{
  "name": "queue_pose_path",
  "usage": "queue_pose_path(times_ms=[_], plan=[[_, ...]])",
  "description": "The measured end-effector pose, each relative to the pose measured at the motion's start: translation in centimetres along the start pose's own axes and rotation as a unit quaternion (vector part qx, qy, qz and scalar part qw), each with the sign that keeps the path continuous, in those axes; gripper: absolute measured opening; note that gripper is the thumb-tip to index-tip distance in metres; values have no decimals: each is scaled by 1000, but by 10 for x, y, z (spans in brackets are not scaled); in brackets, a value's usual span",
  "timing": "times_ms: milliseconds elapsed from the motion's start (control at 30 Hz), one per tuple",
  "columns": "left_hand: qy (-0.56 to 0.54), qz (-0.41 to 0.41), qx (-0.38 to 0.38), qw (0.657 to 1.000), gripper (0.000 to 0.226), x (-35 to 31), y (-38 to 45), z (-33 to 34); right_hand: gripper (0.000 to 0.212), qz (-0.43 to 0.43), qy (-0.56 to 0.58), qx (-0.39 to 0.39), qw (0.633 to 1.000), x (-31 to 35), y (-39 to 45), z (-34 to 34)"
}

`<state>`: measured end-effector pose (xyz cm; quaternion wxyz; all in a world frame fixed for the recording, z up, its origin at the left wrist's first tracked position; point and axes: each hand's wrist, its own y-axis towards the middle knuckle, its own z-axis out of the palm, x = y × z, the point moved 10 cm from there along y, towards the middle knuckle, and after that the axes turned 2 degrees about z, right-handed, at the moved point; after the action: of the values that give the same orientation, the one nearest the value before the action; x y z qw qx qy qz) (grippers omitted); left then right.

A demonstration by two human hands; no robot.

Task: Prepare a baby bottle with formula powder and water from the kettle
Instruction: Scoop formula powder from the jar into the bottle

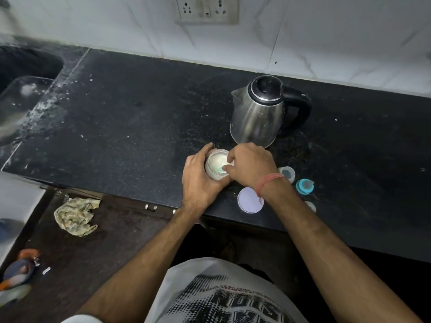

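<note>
A white formula jar (215, 162) stands open near the front edge of the black counter, with pale powder inside. My left hand (201, 179) wraps around its left side. My right hand (249, 167) reaches into the jar's mouth, fingertips pinched on something small and greenish at the powder, probably a scoop. The steel kettle (256, 113) with a black lid and handle stands just behind. The open baby bottle (287, 173) stands right of my wrist, partly hidden. The blue teat ring (305, 186) sits beside it. The jar's round white lid (248, 201) lies flat by the counter edge.
A sink (25, 66) lies at the far left of the counter (140, 127). A wall socket (207, 9) is above the counter. A crumpled cloth (75, 215) lies on the floor below, and a small white cap (311, 206) sits near the counter's edge.
</note>
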<state>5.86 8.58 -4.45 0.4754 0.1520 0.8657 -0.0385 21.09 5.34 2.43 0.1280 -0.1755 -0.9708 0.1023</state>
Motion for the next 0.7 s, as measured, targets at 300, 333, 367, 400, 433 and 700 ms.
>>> queue_pose_path(times_ms=[300, 333, 367, 400, 433, 700], plan=[[-19, -8, 8, 1000, 108, 1, -4, 2, 16, -6, -25, -45, 999, 18, -1, -6], [-23, -9, 8, 1000, 109, 0, -4, 1, 15, -27, -33, -77, 996, 21, -5, -11], [-26, -10, 7, 1000, 109, 0, -4, 0, 16, -45, -37, -104, 993, 23, -10, -14], [-27, -10, 5, 1000, 109, -1, -4, 0, 17, -58, -32, -125, 990, 24, -13, -17], [-26, -9, 5, 1000, 110, -1, -4, 0, 19, -66, -22, -136, 988, 22, -16, -18], [-22, -5, -1, 1000, 114, -3, -4, 0, 25, -83, 27, -182, 979, -1, -30, -18]])
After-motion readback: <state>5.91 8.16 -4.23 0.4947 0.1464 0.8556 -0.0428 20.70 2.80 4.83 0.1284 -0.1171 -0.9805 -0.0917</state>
